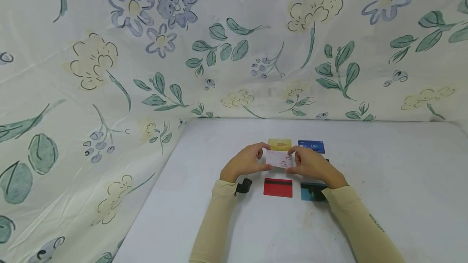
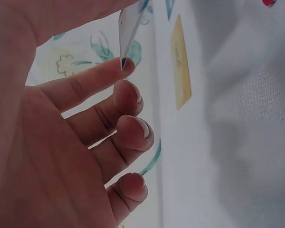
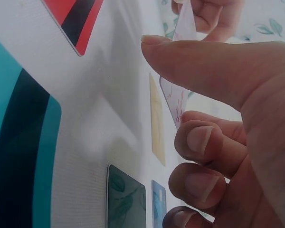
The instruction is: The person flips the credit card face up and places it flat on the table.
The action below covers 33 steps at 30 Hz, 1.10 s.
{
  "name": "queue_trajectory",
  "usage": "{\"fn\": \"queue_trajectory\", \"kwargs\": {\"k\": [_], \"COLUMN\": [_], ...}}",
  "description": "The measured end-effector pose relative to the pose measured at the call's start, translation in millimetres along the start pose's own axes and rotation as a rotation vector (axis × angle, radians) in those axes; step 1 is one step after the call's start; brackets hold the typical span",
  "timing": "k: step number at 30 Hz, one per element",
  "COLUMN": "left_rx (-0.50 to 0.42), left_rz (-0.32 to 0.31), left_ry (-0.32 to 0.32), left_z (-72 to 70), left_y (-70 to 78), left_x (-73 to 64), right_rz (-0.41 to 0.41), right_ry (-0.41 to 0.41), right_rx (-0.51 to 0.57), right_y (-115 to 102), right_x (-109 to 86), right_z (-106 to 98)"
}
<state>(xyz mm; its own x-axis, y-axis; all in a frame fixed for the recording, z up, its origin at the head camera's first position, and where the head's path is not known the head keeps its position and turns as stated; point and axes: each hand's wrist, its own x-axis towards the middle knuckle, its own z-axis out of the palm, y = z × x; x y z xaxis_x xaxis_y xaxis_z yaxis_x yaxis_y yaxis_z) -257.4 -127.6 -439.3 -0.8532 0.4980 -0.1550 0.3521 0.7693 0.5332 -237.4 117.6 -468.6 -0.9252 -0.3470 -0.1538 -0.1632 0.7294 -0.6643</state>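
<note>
A pale pink card (image 1: 278, 159) with a small printed pattern is held up off the table between both hands. My left hand (image 1: 245, 160) pinches its left edge with thumb and index finger; the other fingers are loosely bent in the left wrist view. At the right edge, my right hand (image 1: 310, 163) grips the card between thumb and fingers. Just behind it lies a yellow card (image 1: 279, 144), partly covered. A blue card (image 1: 312, 147) marked VIP is beyond the right hand. The right wrist view shows a dark card (image 3: 126, 199) lying under that hand, mostly hidden from the head view.
Nearer on the white table (image 1: 175, 198) lie a red card (image 1: 278, 189) with a dark stripe and a teal card (image 1: 306, 194), partly covered by the right wrist's black camera (image 1: 317, 193). Floral cloth (image 1: 219, 76) hangs behind and to the left.
</note>
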Motion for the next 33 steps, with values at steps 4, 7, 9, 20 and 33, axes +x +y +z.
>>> {"fn": "queue_trajectory", "kwargs": {"k": [4, 7, 9, 20, 33], "left_rx": [0.005, 0.01, 0.015, 0.045, 0.071], "left_rz": [-0.002, -0.007, -0.018, -0.044, -0.068], "left_ry": [-0.011, -0.018, -0.022, -0.032, -0.048], "left_z": [1.2, 2.5, 3.4, 5.1, 10.3], "left_y": [-1.2, -2.3, -2.9, -0.5, -3.8], "left_x": [0.3, 0.8, 1.4, 2.9, 4.5], "right_rz": [0.01, 0.015, 0.016, 0.016, 0.033], "right_ry": [-0.01, -0.015, -0.018, -0.026, -0.037], "right_rx": [0.006, 0.008, 0.011, 0.0, 0.0], "right_y": [0.3, 0.4, 0.5, 2.1, 1.9], "right_x": [0.7, 0.8, 0.8, 1.3, 3.1], "right_z": [1.7, 2.8, 2.9, 3.7, 6.4]}}
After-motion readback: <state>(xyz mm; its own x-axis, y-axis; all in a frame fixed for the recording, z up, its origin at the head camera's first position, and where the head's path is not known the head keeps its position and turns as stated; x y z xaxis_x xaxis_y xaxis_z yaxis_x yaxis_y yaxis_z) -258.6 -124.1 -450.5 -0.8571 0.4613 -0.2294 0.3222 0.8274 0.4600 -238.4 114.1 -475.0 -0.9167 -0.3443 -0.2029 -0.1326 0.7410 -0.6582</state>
